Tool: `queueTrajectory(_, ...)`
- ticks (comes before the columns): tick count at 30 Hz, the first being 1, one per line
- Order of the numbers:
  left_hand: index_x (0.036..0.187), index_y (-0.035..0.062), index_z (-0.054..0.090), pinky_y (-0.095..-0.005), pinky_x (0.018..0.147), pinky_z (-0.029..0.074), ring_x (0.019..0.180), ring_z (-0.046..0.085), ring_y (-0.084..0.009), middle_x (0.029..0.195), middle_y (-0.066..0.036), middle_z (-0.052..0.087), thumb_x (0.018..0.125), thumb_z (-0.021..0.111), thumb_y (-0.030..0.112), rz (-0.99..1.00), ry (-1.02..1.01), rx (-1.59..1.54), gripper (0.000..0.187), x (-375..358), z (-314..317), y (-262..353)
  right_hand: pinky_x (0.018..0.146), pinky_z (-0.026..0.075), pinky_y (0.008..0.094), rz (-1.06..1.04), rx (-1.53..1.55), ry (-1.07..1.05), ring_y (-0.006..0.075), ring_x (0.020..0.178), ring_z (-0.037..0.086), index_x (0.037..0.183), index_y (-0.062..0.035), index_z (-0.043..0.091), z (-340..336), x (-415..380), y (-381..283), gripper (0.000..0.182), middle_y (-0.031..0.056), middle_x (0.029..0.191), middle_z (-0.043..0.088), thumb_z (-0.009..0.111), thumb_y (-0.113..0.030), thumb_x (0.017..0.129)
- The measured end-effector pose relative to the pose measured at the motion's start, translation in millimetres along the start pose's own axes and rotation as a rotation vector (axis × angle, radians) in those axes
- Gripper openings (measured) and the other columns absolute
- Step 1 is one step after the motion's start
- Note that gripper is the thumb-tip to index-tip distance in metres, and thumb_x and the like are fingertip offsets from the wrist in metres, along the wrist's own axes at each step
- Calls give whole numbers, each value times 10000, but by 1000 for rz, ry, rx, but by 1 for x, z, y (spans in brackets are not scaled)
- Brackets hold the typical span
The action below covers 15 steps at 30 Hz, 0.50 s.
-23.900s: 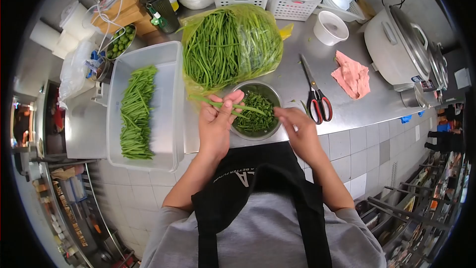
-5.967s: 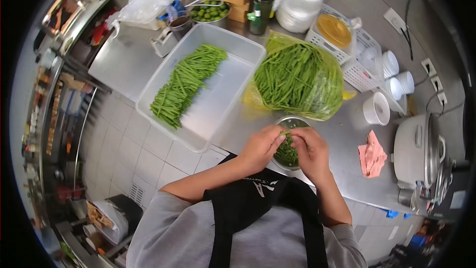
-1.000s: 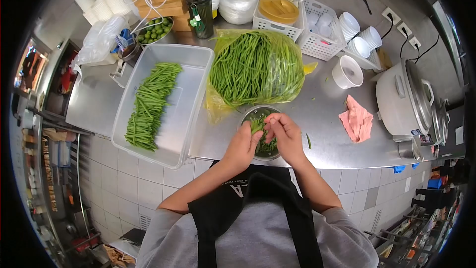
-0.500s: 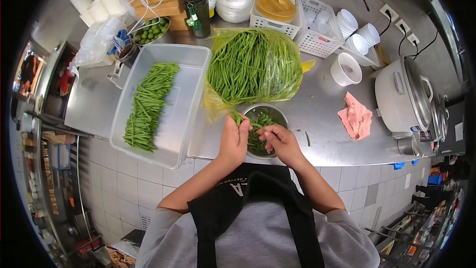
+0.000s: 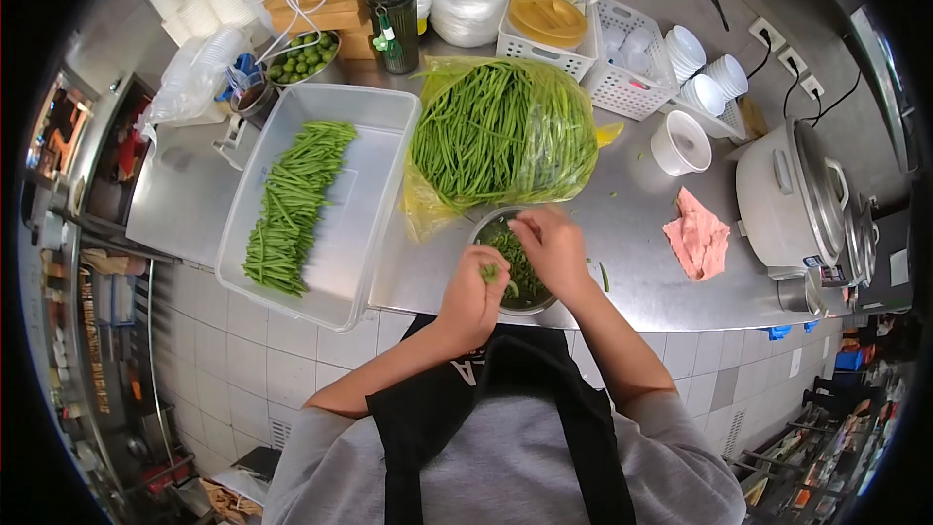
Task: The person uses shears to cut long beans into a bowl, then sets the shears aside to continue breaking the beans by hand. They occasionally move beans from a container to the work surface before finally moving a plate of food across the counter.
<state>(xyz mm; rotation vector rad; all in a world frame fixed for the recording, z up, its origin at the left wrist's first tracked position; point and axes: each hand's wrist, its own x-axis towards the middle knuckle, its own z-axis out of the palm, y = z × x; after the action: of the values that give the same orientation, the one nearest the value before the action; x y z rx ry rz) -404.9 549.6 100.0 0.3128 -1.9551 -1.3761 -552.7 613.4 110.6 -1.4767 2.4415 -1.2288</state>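
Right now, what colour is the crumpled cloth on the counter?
Cloth: plain salmon pink. Shows best in the head view.

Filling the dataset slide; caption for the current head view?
Left hand grips green beans beside right hand, over a metal bowl of bean pieces.

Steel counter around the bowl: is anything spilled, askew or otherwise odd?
Slightly: a thin green scrap lies on the steel counter, right of the metal bowl and outside it, so it looks dropped. The pink cloth is crumpled, which seems ordinary. Nothing looks visibly damaged.
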Motion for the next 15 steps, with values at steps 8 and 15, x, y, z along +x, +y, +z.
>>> queueTrajectory(8,980,66,413,-262,565,443,585,517,-158,776,-66,516,949,469,312,-808,300,-895,254,15,1,7,608,443,353,-280,-604,191,238,702,566,670,-79,555,42,72,15,126,60,710,521,660,-138,706)
queueTrajectory(15,1002,95,432,-235,547,385,595,459,-101,732,-10,468,930,521,285,-703,247,-664,221,22,-14,-15,554,426,275,-128,16,125,178,581,527,832,-47,655,10,63,-11,97,57,694,557,675,-41,738)
